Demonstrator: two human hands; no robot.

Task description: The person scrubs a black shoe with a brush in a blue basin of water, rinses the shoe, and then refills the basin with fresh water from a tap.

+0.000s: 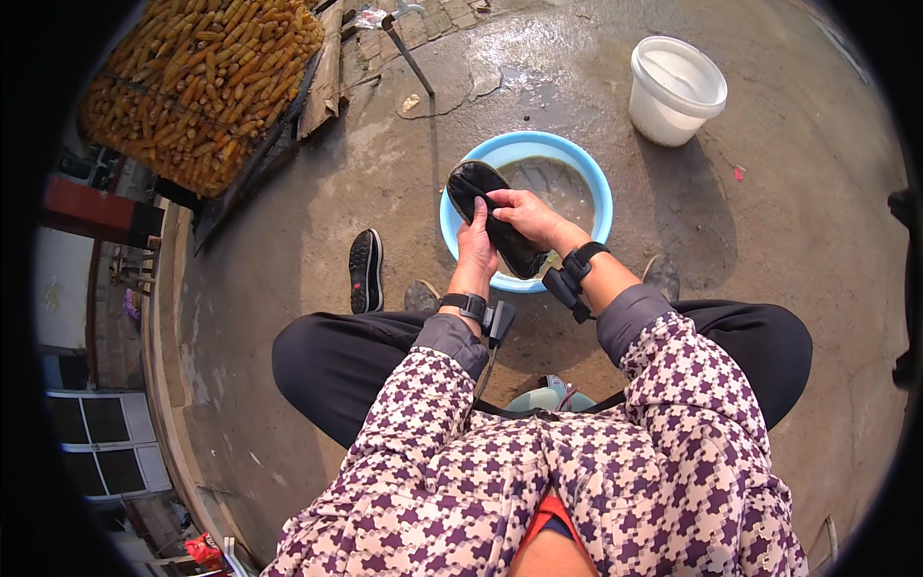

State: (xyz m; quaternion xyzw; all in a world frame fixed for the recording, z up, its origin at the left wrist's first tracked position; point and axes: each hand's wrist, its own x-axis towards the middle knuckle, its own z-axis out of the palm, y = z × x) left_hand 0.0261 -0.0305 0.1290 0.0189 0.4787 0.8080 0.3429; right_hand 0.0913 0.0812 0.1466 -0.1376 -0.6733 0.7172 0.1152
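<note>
A black shoe (472,177) is tilted over a light blue plastic basin (600,198), its toe pointing up and left. My left hand (477,244) grips it from the left side, thumb lying along the upper. From the right, my right hand (532,216) has its thumb and fingers at the shoe's middle. Murky greyish water (559,187) lies in the basin below; the shoe and hands hide part of it. On the concrete to the left is another black shoe (365,270) with a pale sole edge and a small red tag.
A white plastic bucket (667,108) stands at the far right. A large heap of corn cobs (209,79) rises at upper left, edged by a wooden board (321,79). A tap (409,9) on a pipe is behind the basin. Wet concrete (519,43) stretches beyond.
</note>
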